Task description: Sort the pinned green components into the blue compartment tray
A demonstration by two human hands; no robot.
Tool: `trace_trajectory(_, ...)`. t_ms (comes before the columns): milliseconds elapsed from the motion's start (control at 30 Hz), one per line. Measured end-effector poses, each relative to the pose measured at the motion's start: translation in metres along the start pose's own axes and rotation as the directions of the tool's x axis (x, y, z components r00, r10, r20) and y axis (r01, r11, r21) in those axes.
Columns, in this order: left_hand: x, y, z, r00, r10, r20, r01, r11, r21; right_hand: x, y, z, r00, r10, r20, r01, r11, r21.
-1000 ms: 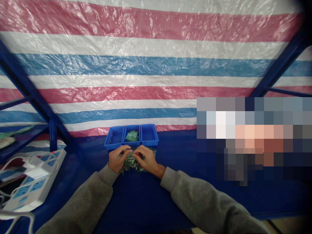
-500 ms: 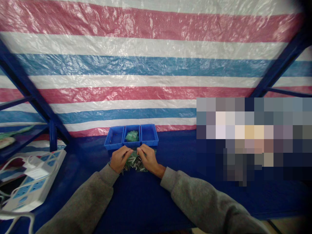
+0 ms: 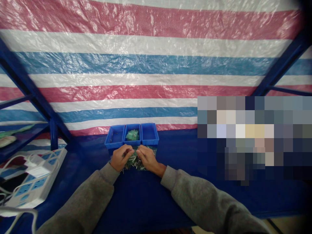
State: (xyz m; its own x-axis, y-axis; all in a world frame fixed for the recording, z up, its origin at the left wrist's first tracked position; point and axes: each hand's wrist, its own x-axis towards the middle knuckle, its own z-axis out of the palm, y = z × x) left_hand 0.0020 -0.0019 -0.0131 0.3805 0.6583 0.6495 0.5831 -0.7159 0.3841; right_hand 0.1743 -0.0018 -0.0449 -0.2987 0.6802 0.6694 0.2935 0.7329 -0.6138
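My left hand (image 3: 120, 157) and my right hand (image 3: 147, 158) rest side by side on a pile of small green parts with metal pins (image 3: 133, 161) on the dark blue table (image 3: 146, 198). Both hands have their fingers curled, and the fingertips pinch at small pieces over the pile; what each pinch holds is too small to name. Just behind the hands stand three small blue bins in a row: the left bin (image 3: 115, 136), the middle bin (image 3: 132, 135) with green parts in it, and the right bin (image 3: 149, 134). Grey sleeves cover both my arms.
A striped red, white and blue tarp (image 3: 151, 65) hangs behind the table. Blue frame bars (image 3: 26, 84) slant on both sides. A white power strip with cables (image 3: 34, 178) lies at the left. A blurred-out area (image 3: 253, 139) covers the right.
Both hands have shifted slightly over the pile, fingertips moving closer together; the view has tilted up a little. The bins have not moved.
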Motion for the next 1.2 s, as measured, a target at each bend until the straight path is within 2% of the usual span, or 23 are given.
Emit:
trace_trajectory(233, 0.0001, 0.0021, -0.0001, 0.993, 0.112, -0.024, -0.112, 0.993, 0.022, 0.0012, -0.001, -0.0006, 0.999, 0.032, -0.022, -0.032, 0.999, -0.032)
trace_trajectory(333, -0.0006, 0.0018, -0.001, 0.993, 0.109, -0.041, -0.105, 0.991, 0.086, 0.0016, -0.0034, -0.0019, 0.999, 0.028, -0.042, -0.029, 0.999, -0.029)
trace_trajectory(467, -0.0017, -0.0005, -0.0008, 0.995, 0.092, -0.035, -0.087, 0.989, 0.123, 0.0016, -0.0038, -0.0014, 1.0, -0.016, 0.013, 0.016, 1.0, -0.016)
trace_trajectory(600, -0.0028, -0.0019, -0.0013, 0.998, 0.066, 0.012, -0.067, 0.995, 0.073, 0.001, -0.0016, -0.0004, 0.999, -0.037, 0.035, 0.038, 0.999, -0.031)
trace_trajectory(767, -0.0022, -0.0032, -0.0007, 1.0, 0.006, -0.023, -0.007, 0.999, -0.034, 0.0001, 0.002, 0.0004, 1.0, -0.012, -0.005, 0.011, 0.999, -0.049)
trace_trajectory(1000, -0.0002, -0.0017, 0.001, 0.994, 0.092, -0.053, -0.093, 0.995, -0.021, 0.0001, 0.0054, 0.0019, 0.999, 0.034, -0.038, -0.036, 0.999, -0.039)
trace_trajectory(1200, -0.0006, 0.0014, -0.0016, 0.996, 0.087, -0.004, -0.087, 0.996, 0.03, 0.0016, -0.0031, -0.0027, 0.998, 0.05, -0.045, -0.051, 0.998, -0.031)
